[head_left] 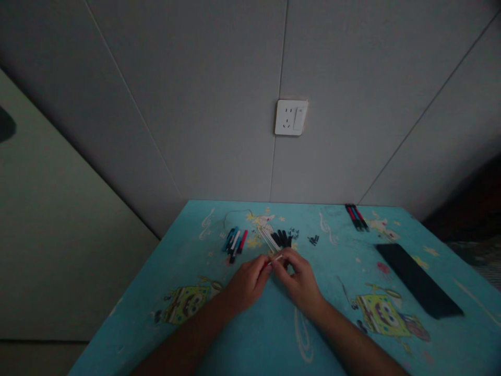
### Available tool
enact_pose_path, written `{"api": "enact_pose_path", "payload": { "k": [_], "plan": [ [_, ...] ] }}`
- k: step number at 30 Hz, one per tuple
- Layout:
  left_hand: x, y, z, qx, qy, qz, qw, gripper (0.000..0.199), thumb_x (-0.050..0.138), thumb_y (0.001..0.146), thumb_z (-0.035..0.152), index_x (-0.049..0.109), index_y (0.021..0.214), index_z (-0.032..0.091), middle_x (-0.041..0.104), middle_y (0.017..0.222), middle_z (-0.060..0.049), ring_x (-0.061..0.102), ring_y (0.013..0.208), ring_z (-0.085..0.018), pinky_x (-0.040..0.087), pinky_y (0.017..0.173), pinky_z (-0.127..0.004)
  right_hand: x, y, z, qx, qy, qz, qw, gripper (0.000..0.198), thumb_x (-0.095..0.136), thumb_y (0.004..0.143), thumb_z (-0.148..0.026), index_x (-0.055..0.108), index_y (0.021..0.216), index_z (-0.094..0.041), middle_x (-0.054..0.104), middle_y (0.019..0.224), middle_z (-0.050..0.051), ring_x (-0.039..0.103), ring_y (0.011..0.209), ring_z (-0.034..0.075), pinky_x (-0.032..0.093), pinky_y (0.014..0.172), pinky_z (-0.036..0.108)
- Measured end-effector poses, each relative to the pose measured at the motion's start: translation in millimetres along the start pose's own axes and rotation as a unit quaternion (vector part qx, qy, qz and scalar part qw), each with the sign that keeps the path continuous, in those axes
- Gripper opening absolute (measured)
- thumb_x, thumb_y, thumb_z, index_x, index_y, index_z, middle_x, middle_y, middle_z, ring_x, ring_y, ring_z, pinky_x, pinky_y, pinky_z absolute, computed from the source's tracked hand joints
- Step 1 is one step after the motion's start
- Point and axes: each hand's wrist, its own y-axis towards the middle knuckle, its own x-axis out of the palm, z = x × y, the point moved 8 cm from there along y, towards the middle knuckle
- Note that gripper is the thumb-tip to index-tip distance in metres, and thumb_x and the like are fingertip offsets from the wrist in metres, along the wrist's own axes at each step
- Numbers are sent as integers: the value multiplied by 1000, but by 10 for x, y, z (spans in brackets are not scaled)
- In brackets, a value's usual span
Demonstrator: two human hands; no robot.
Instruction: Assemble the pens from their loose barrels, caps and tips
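Head view, left hand (249,281), right hand (298,278) pinching white rod (278,257)

The desk (340,266) is looking smooth; toward its far edge, pens (235,241) are showing smooth plastic; toward its right edge, a strip (418,281) is looking matt.

The blue, cartoon-printed tabletop (258,339) is carrying coloured barrels (235,240), white sticks (267,238), black tubes (284,238) and small dark pieces (313,240); farther right, pens (356,216) and a dark strip (418,279) are lying.
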Motion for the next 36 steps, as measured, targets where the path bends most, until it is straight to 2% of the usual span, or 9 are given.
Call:
{"api": "enact_pose_path", "payload": {
  "k": [7, 13, 22, 25, 27, 29, 32, 34, 36],
  "plan": [
    [52, -10, 46, -3, -38, -16, 999, 21, 38, 100, 26, 55, 92, 17, 60, 81, -2, 58, 75, -15, 41, 72, -26, 13, 63, 58, 4, 29, -36, 999, 18, 58, 92, -31, 63, 80, -20, 60, 81, 2, 56, 76, 16, 43, 69, 28],
    [34, -11, -37, -66, -87, 12, 994, 27, 38, 100, 34, 52, 85, 17, 48, 65, 4, 44, 59, -11, 34, 59, -23, 3, 80, 8, -2, 12, -37, 999, 18, 56, 93, -30, 62, 79, -20, 60, 82, 2, 56, 79, 16, 43, 74, 28],
    [17, -1, -55, -81, -86, 18, 993, 24, 39, 98, 36, 53, 93, 18, 56, 74, 1, 49, 63, -12, 36, 60, -23, 22, 57, 106, 2, -17, -36, 999, 19, 58, 92, -30, 64, 78, -19, 60, 77, 0, 57, 75, 14, 45, 72, 26],
    [-4, 4, -66, -80, -82, 18, 993, 24, 39, 99, 37, 52, 92, 18, 51, 70, 3, 45, 60, -11, 34, 58, -23, -22, 103, 68, -21, -45, -50, 998, 19, 56, 93, -32, 68, 85, -20, 63, 82, 2, 60, 79, 15, 46, 76, 27],
    [-21, 9, -103, -87, -83, 23, 992, 24, 39, 99, 37, 50, 89, 19, 45, 66, 4, 41, 57, -10, 32, 55, -23, -154, 162, 108, -24, -107, -38, 993, 18, 55, 94, -32, 69, 95, -21, 66, 89, 4, 61, 84, 17, 47, 79, 29],
    [-32, 12, -158, -100, -87, 29, 991, 26, 38, 99, 39, 48, 86, 19, 39, 63, 6, 38, 54, -10, 30, 52, -22, -403, 225, 239, 7, -221, 7, 975, 19, 54, 93, -30, 69, 101, -21, 67, 93, 6, 61, 83, 19, 47, 79, 30],
    [-43, 17, -230, -112, -89, 41, 989, 27, 36, 99, 41, 45, 85, 20, 34, 61, 6, 35, 53, -10, 28, 51, -21, -808, 259, 506, 87, -417, 44, 904, 19, 54, 91, -26, 71, 95, -18, 67, 94, 11, 62, 86, 21, 43, 83, 31],
    [-53, 19, -260, -113, -87, 52, 988, 27, 37, 99, 41, 45, 86, 20, 35, 61, 7, 36, 53, -10, 28, 51, -21, -1013, 239, 663, 140, -487, 44, 861, 19, 55, 90, -26, 70, 96, -17, 67, 95, 13, 63, 83, 22, 43, 78, 31],
    [-58, 19, -278, -108, -82, 62, 989, 27, 36, 99, 42, 46, 87, 20, 35, 62, 6, 37, 52, -10, 29, 51, -21, -1123, 210, 754, 168, -520, 38, 837, 21, 55, 90, -28, 69, 100, -16, 67, 94, 13, 64, 82, 23, 43, 74, 31]
  ]
}}
